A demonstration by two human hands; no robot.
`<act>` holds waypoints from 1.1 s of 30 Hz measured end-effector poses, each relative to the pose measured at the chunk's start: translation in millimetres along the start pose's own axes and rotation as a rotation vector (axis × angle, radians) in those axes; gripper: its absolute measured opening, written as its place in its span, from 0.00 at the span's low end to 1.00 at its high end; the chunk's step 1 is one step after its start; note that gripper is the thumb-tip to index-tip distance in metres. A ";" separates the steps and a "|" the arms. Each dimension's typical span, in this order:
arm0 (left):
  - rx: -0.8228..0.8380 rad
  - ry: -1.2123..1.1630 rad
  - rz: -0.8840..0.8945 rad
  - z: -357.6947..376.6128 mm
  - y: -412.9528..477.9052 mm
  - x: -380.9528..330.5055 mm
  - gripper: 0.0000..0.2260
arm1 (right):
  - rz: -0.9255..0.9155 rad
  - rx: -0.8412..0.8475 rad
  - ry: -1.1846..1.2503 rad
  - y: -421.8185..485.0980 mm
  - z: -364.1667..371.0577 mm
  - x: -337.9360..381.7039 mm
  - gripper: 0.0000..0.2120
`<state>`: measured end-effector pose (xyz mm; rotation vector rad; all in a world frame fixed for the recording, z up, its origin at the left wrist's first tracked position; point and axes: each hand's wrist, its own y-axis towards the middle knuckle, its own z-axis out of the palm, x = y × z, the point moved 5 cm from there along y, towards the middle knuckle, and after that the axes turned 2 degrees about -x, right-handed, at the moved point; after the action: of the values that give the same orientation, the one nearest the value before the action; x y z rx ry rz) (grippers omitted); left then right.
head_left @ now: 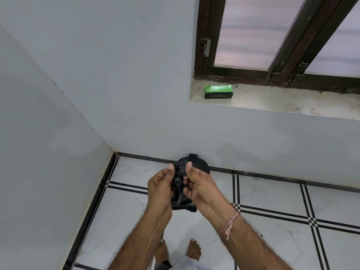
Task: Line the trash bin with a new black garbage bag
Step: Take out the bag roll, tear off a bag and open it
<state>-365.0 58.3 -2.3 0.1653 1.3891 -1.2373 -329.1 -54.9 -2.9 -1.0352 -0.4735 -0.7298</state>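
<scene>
Head view, read left to right. A plain pale grey wall [48, 133] fills the left side and meets a second wall in a corner. A black border strip [91, 201] runs along its foot, edging a white tiled floor with double black lines [272, 191].

My left hand [161, 188] is raised in front of me over the floor. Its thumb points up and presses on the left edge of a crumpled, folded black plastic garbage bag [180, 184], with the fingers curled behind it. The hand is closed on the bag.

The bag is off the floor, between my two hands. It is bunched, with its lower end hanging just below my palms. Whether its mouth is parted I cannot tell.

My right hand [202, 188] pinches the bag's right edge, thumb upright beside the left thumb and fingertips tucked against the plastic. It grips the bag too.

Below the hands, my two bare feet [192, 250] stand on the tiles, and a bit of white cloth [185, 264] shows at the bottom edge.

Just behind the right thumb, a black round-edged trash bin [202, 165] stands on the floor against the far wall. It has a small square tab at its wall side. My hands hide most of it, and the bag is not in it.

A pinkish thread band [229, 224] circles my right wrist.

Upper right, a small green cardboard box [218, 91] lies at the left end of a pale stone window sill [272, 102]. Above the sill is a dark brown window frame [202, 36] with frosted panes.
</scene>
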 end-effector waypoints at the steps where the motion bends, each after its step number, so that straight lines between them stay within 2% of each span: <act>1: -0.019 -0.008 -0.004 -1.5 -0.7 -0.2 0.16 | 0.003 -0.010 0.001 -0.4 -0.5 0.4 0.12; 5: -0.038 0.007 0.014 -9.1 -1.0 -0.8 0.13 | -0.013 -0.086 -0.030 3.1 -8.5 3.5 0.11; 10: -0.056 0.041 0.060 -18.5 0.4 -0.9 0.13 | -0.014 -0.291 -0.015 11.5 -29.4 11.1 0.13; 15: 0.105 0.165 0.093 -24.4 3.1 4.9 0.14 | -0.013 -0.416 0.096 24.7 -46.2 23.0 0.15; 18: 0.305 0.378 0.168 -34.5 6.6 6.1 0.11 | -0.119 -0.358 0.008 26.8 -50.1 30.8 0.16; 21: 0.615 0.438 0.073 -44.1 3.2 4.3 0.13 | -0.203 -0.213 -0.045 23.0 -49.7 42.7 0.17; 23: 0.639 0.365 -0.065 -43.1 2.0 0.8 0.30 | -0.221 -0.123 -0.102 20.3 -45.7 49.4 0.20; 24: 0.648 0.370 -0.116 -37.9 2.0 1.4 0.36 | -0.227 -0.083 -0.146 19.3 -42.1 50.7 0.21; 25: 0.663 0.390 -0.145 -27.9 -0.8 -0.1 0.37 | -0.231 -0.051 -0.186 18.9 -38.1 51.5 0.21; 29: 0.665 0.529 -0.006 5.8 -7.8 -6.5 0.22 | -0.245 0.014 -0.266 19.2 -22.3 54.6 0.17; 33: 0.559 0.395 -0.022 6.6 -2.3 -1.9 0.15 | -0.255 0.017 -0.265 24.4 -20.5 55.9 0.24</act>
<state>-361.9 53.6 2.4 0.8196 1.3372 -1.6504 -273.0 -83.3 10.6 -1.0725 -0.8503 -0.8152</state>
